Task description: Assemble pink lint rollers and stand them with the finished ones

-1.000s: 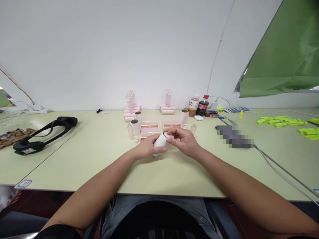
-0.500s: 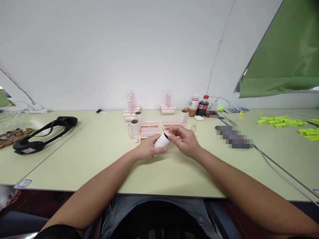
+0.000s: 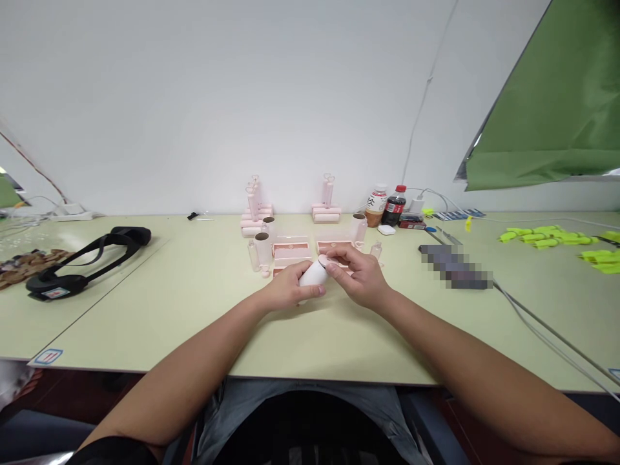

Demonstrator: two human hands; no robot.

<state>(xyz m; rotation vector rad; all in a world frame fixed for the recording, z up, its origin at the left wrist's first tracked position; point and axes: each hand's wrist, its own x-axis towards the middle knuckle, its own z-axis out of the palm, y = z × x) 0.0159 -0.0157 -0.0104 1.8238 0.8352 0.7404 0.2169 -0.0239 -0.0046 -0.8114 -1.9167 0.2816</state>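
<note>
1. The left hand (image 3: 285,289) wraps its fingers around a white roll (image 3: 313,276), holding it tilted just above the tabletop (image 3: 203,310).
2. The right hand (image 3: 361,276) meets the roll's upper end, fingers pinching at its rim.
3. Just behind the hands lie pink trays (image 3: 290,250), with upright tubes (image 3: 262,250) beside them.
4. A black headset (image 3: 82,261) rests well apart on the left; two bottles (image 3: 386,206) stand near the wall.

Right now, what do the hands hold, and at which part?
A white roll: the left hand grips its near end and body, the right hand its far end.
</note>
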